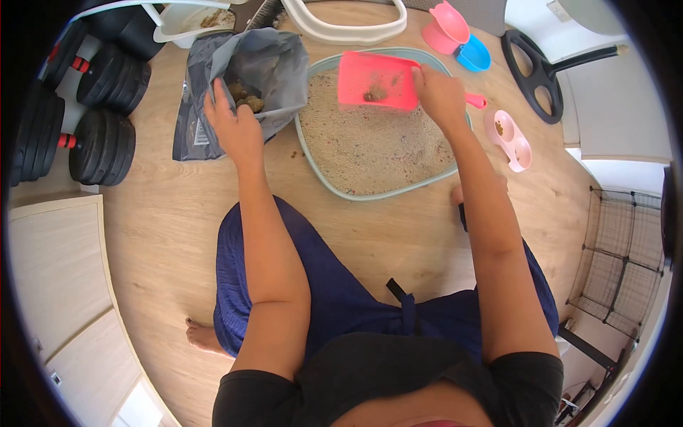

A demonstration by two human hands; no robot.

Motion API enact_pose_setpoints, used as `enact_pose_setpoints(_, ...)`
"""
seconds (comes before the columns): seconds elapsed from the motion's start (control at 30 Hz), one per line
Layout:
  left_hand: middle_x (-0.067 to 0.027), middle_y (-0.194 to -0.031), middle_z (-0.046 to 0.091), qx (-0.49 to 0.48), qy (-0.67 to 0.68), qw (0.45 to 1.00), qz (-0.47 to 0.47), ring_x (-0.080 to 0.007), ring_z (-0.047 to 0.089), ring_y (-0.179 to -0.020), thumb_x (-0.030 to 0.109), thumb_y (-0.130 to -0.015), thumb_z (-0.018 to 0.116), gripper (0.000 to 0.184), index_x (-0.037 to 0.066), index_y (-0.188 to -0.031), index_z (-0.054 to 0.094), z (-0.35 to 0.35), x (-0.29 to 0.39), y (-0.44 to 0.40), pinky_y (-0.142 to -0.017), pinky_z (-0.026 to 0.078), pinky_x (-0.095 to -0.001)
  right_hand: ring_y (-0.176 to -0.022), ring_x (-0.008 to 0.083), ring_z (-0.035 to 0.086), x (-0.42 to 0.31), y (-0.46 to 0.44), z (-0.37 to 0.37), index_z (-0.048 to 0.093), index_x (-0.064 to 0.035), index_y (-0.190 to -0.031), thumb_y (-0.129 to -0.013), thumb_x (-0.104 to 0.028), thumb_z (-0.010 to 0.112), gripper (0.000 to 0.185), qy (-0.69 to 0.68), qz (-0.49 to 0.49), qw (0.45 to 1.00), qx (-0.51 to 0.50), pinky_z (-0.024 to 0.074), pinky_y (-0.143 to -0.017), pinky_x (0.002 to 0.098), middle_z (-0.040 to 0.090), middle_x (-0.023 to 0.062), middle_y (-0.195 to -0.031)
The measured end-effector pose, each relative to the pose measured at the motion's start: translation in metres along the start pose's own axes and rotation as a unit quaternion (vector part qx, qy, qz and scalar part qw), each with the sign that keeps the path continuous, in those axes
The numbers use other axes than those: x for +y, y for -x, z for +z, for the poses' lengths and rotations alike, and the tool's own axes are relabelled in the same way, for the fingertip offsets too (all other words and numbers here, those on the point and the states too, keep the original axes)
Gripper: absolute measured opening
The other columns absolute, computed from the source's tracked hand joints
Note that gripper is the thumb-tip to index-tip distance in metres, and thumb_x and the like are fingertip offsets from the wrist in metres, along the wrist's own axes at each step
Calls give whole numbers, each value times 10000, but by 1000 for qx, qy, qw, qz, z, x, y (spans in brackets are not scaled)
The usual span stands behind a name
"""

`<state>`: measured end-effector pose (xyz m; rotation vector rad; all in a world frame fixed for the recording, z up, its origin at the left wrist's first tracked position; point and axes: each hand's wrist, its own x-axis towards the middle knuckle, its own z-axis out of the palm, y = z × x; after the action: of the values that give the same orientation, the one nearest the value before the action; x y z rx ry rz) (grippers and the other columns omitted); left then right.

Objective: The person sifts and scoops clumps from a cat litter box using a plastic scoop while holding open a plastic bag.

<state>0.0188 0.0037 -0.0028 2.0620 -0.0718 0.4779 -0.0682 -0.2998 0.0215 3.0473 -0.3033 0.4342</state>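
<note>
A grey plastic bag (284, 75) stands open at the upper left, with brownish clumps (247, 97) inside. My left hand (233, 128) grips its near rim. In my right hand (440, 94) is the handle of a pink scoop (356, 75), held over the litter tray (370, 195). A small greyish-brown clump (375, 92) lies in the scoop. Sandy litter (377, 153) fills the tray, which has a pale green rim. Some dark crumbs lie on the floor between bag and tray.
Black dumbbells (103, 146) stand at the left. A white frame (348, 32) lies behind the tray. To the right are a pink bowl (446, 28), a blue scoop-like container (474, 54), a pink double bowl (521, 151), a black stand (530, 75) and a wire rack (619, 256).
</note>
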Motion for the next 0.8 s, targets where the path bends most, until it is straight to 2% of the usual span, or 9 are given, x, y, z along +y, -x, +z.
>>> enact_pose_setpoints(0.07,-239,-1421,286,3,10,1000,9,-358,299,-1320,44,-763,462,591,86,-1352,431,0,-2,-1,-1070,241,-378,-687,351,606,0,-4,3,582,-62,-842,-934,-356,412,352,-5,36,999,3,423,-621,489,622,170,-698)
enact_pose_setpoints(0.27,-242,-1414,296,3,22,1000,12,-365,300,-1317,47,-762,457,593,86,-1353,428,-1,0,0,-1066,245,-381,-673,354,601,-3,-4,2,579,-63,-839,-933,-345,420,337,-32,37,999,8,423,-619,493,618,166,-687)
enact_pose_setpoints(0.33,-199,-1425,306,0,-10,1000,3,-337,331,-1310,36,-775,421,578,65,-1352,421,-1,2,0,-1049,293,-386,-678,356,600,-7,-5,0,577,-62,-844,-933,-342,421,333,-18,38,999,7,425,-628,496,619,167,-696)
enact_pose_setpoints(0.5,-195,-1425,309,8,-8,1000,5,-337,348,-1300,34,-774,420,580,72,-1352,425,0,1,0,-1042,303,-381,-722,345,606,-37,-27,-6,569,-53,-883,-923,-315,452,290,-30,32,998,33,432,-660,491,628,168,-756)
enact_pose_setpoints(0.57,-195,-1424,311,9,-3,1000,9,-339,354,-1295,35,-773,421,580,74,-1352,426,1,0,0,-1040,306,-379,-780,285,602,-65,-38,-9,592,-62,-978,-839,-257,500,256,-46,-76,989,121,440,-689,453,614,112,-837)
enact_pose_setpoints(0.63,-197,-1420,316,10,-5,1000,14,-340,364,-1289,41,-771,425,579,72,-1349,429,1,-1,0,-1038,310,-379,-863,250,560,-102,-42,-19,559,-31,-1105,-797,-193,522,351,-23,-120,986,116,445,-721,409,568,92,-938)
enact_pose_setpoints(0.67,-197,-1420,316,11,-5,1000,14,-340,364,-1289,41,-771,425,579,72,-1349,429,0,-1,0,-1038,310,-379,-863,250,560,-113,-41,-19,559,-31,-1105,-797,-193,522,351,-23,-122,985,116,445,-721,409,568,92,-938)
enact_pose_setpoints(0.73,-198,-1417,321,18,-15,1000,13,-341,369,-1284,45,-767,431,580,68,-1347,429,0,-1,0,-1035,313,-379,-905,227,531,-130,-40,-21,522,-1,-1182,-797,-120,528,403,-30,-228,963,139,450,-733,354,533,86,-968)
enact_pose_setpoints(0.8,-199,-1416,321,18,-11,1000,14,-343,372,-1281,47,-766,433,582,67,-1347,428,-2,0,-1,-1035,314,-381,-889,225,534,-135,-41,-19,530,2,-1148,-791,-92,529,369,-44,-248,958,139,458,-727,346,525,79,-946)
